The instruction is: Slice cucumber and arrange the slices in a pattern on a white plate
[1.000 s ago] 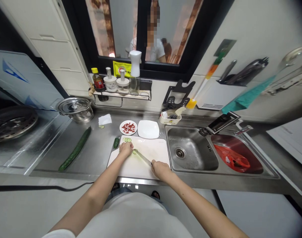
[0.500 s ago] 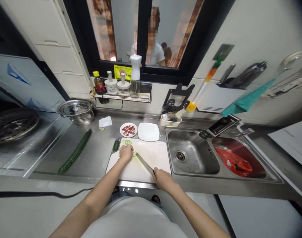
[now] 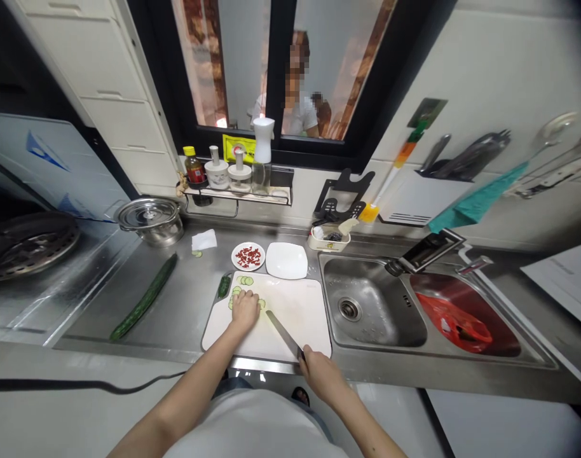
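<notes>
My left hand (image 3: 245,308) rests on cucumber slices (image 3: 236,291) at the left of the white cutting board (image 3: 290,315), its fingers bent over them. In my right hand (image 3: 320,371) is the handle of a knife (image 3: 285,333), whose blade lies low over the board, its tip a little right of my left hand. More slices (image 3: 245,280) lie near the board's upper left corner. A short dark green cucumber piece (image 3: 224,286) sits at that corner. Behind the board stand a plate of chopped red pieces (image 3: 248,256) and a white square plate (image 3: 286,260).
A whole cucumber (image 3: 144,297) lies on the steel counter at the left, near a lidded pot (image 3: 152,221) and a white paper (image 3: 204,240). To the right is a double sink (image 3: 374,305) with a red bag (image 3: 455,324). Bottles (image 3: 194,166) stand on a rack behind.
The knife has moved right and toward me, away from the slice it touched. My left hand's fingers have spread lower over the slices. The whole view has shifted slightly.
</notes>
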A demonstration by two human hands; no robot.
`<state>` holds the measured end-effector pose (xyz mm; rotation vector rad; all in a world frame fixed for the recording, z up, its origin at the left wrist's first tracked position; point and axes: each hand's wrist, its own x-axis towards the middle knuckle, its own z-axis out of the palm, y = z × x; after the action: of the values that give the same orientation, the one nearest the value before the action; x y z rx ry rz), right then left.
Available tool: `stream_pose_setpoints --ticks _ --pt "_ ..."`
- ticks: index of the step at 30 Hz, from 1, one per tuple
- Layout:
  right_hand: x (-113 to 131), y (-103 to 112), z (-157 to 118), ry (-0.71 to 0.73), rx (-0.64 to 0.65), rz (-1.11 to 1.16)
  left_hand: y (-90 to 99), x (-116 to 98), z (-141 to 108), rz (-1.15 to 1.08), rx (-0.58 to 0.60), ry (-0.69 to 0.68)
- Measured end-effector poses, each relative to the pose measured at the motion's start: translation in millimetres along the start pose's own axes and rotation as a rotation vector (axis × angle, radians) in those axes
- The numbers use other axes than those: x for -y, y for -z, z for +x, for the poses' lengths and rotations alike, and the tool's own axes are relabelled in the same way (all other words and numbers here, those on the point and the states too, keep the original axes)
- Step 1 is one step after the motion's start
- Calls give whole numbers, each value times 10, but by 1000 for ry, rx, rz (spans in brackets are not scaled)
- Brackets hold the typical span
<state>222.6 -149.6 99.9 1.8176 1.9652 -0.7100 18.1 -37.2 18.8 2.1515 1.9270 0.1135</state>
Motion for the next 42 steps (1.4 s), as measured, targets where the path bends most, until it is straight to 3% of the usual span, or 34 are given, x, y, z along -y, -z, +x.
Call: stream_pose_setpoints --ticks 13,27,33,42 --pt "1 -106 37 -25 -28 94 -12 -29 -4 -19 -33 45" --pt "-97 -236 191 -17 -131 287 -22 20 -79 -398 -54 201" --pt "-132 -230 220 -24 -122 308 -51 183 -216 -588 -59 291" --pt "-128 -198 251 -47 -123 273 -113 598 -325 -580 -111 406"
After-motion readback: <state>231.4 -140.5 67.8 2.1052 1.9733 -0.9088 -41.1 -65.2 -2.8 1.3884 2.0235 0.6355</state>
